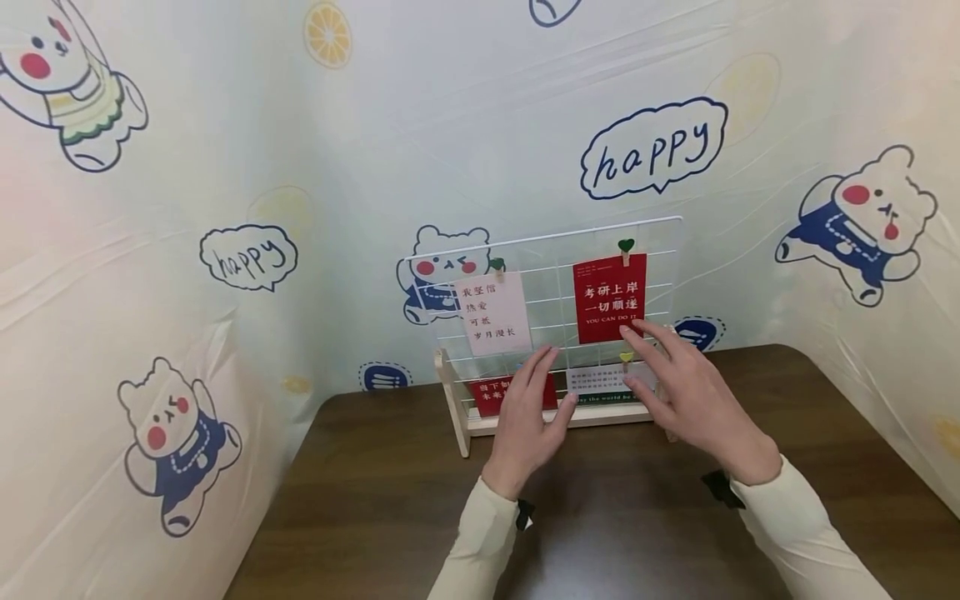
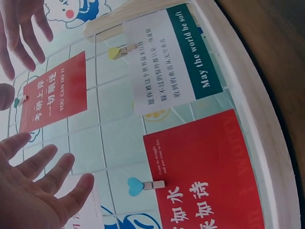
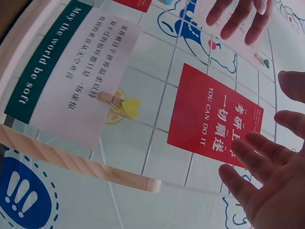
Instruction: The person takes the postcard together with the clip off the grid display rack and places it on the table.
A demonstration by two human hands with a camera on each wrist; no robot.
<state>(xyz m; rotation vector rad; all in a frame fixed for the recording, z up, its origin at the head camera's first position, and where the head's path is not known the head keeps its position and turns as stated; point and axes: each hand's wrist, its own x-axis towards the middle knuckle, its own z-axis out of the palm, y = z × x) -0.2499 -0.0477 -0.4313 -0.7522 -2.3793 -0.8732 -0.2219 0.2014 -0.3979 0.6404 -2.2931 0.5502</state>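
A white wire grid rack (image 1: 551, 287) on a wooden base stands on the table, with cards fixed to it by small heart-topped clothespins. A pink card (image 1: 495, 310) hangs upper left and a red card (image 1: 611, 298) upper right. Along the bottom are another red card (image 2: 200, 167), with a blue-heart clothespin (image 2: 143, 186), and a white-and-green card (image 2: 167, 62), with a yellow-heart clothespin (image 3: 121, 104). My left hand (image 1: 527, 421) is before the lower-left part, fingers spread and holding nothing. My right hand (image 1: 693, 392) is similarly spread, near the upper red card; whether it touches is unclear.
The rack sits toward the back of a dark brown wooden table (image 1: 600, 517). Behind it hangs a pale printed cloth (image 1: 465, 125) with cartoon bears and "happy" bubbles, which also covers the sides. A wooden side support (image 1: 452, 404) holds the grid's left end.
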